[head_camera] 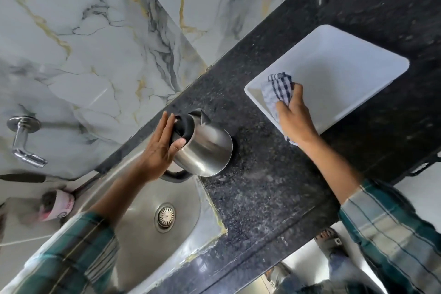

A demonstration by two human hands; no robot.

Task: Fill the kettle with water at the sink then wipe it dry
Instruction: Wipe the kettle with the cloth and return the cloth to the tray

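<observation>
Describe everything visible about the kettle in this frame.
The kettle is a brushed stainless-steel pot with a black lid, a pointed spout at the top and a dark handle curving off its lower side towards the sink. It stands on the dark speckled counter right at the sink's edge. The lid is shut. The left hand rests flat against the lid and upper body, thumb on the steel. The water level inside cannot be seen.

Green plaid sleeves with pale stripes, cuffs pushed back, dark sandal
</observation>
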